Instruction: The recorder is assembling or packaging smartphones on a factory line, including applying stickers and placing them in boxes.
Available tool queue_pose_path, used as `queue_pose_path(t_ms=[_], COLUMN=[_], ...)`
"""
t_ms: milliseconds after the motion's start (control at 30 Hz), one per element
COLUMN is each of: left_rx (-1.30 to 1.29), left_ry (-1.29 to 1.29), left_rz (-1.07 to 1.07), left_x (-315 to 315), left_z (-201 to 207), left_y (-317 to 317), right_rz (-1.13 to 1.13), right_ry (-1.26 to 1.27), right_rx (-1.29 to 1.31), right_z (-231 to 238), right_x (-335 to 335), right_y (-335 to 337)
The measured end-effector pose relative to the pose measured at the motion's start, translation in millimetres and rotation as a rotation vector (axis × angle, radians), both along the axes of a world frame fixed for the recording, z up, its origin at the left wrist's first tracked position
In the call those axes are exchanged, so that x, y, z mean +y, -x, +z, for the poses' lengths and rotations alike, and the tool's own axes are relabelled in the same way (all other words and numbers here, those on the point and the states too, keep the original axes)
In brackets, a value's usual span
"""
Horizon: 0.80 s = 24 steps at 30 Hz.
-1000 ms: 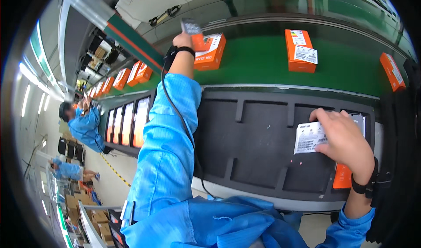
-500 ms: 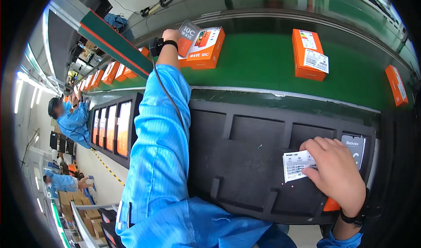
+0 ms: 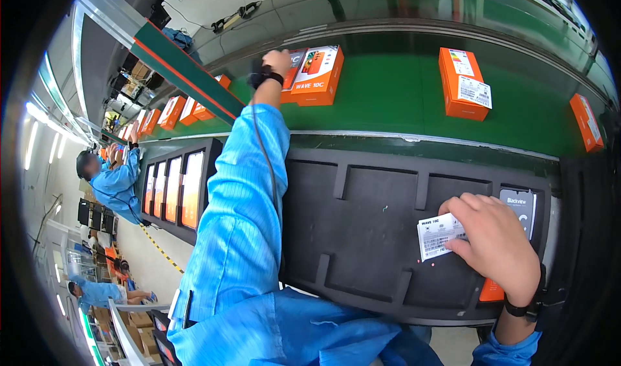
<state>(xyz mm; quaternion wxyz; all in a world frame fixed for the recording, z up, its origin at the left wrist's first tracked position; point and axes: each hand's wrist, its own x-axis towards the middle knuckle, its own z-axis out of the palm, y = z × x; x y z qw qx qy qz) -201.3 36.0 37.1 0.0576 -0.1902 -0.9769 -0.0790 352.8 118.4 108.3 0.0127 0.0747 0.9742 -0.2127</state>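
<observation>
Stretched out over the green conveyor belt, my left hand [image 3: 277, 63] is closed at the left edge of a flat grey-and-orange phone [image 3: 295, 68]; its fingertips are partly hidden. The phone lies against an orange-and-white phone box [image 3: 318, 75]. My right hand [image 3: 495, 240], over the black tray [image 3: 362, 249], pinches white printed labels [image 3: 436, 238] between thumb and fingers. Under and beyond that hand, a grey-faced phone [image 3: 519, 207] sits in the tray's right end. An orange piece [image 3: 491, 291] shows below my right wrist.
Further right on the belt stand an orange box [image 3: 464, 84] and another orange box [image 3: 587, 123]. A green post [image 3: 184, 75] slants across at left, with several orange boxes behind it. A second black tray [image 3: 210, 162] holds several boxes. A co-worker [image 3: 113, 178] is beyond it.
My left hand has shifted slightly right in the picture, and the phone, tilted up before, now lies flatter beside the box. My right hand still holds the labels, almost unmoved.
</observation>
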Motion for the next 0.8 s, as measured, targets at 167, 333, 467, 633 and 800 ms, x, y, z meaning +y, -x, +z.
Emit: queue_pose_path(t_ms=[167, 333, 467, 633, 800], left_rx=[-0.009, 0.032, 0.124, 0.362, 0.27], left_ry=[0.137, 0.047, -0.03, -0.159, -0.062], left_rz=[-0.335, -0.226, -0.389, -0.175, -0.184], left_x=[42, 47, 62, 14, -4], left_z=[-42, -49, -12, 23, -12], left_y=[-43, -89, -106, -48, -31], right_rz=[0.044, 0.051, 0.046, 0.054, 0.04], right_ry=[-0.024, 0.009, 0.026, 0.031, 0.023], right_rx=[0.078, 0.089, 0.093, 0.057, 0.056], right_z=[1, -5, -7, -4, -7], right_x=[-4, -1, 0, 0, 0], right_y=[-3, -1, 0, 2, 0])
